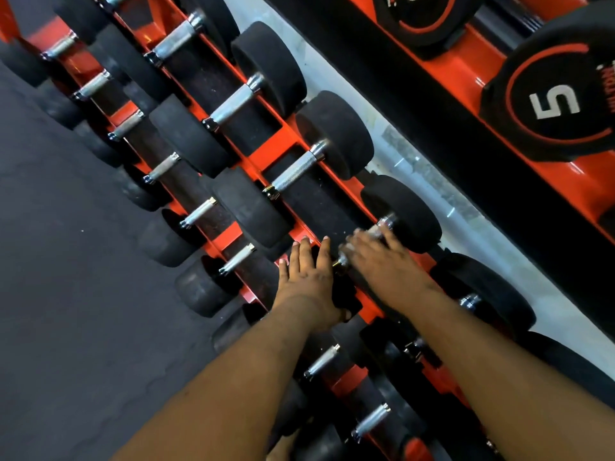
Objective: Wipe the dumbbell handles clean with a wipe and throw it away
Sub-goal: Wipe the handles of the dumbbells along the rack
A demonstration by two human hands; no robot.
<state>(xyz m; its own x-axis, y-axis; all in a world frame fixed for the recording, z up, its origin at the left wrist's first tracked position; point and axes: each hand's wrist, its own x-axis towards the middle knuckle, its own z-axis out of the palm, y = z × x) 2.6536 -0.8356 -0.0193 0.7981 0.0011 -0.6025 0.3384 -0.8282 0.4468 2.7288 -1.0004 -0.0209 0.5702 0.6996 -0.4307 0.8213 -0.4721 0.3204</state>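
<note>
Black dumbbells with knurled steel handles lie in rows on an orange rack (266,151). My right hand (379,257) lies over the handle of one top-row dumbbell (402,211), and a bit of white wipe (372,231) shows at its blurred fingertips. My left hand (307,277) rests with straight fingers on the near black head of that same dumbbell. The handle under my right hand is mostly hidden. The neighbouring handle (294,173) is bare.
A lower row of smaller dumbbells (199,212) runs along the rack's front. Dark rubber floor (66,261) lies to the left. Behind the rack are a pale strip of floor (416,161) and a second orange rack with a weight plate (559,101) marked 5.
</note>
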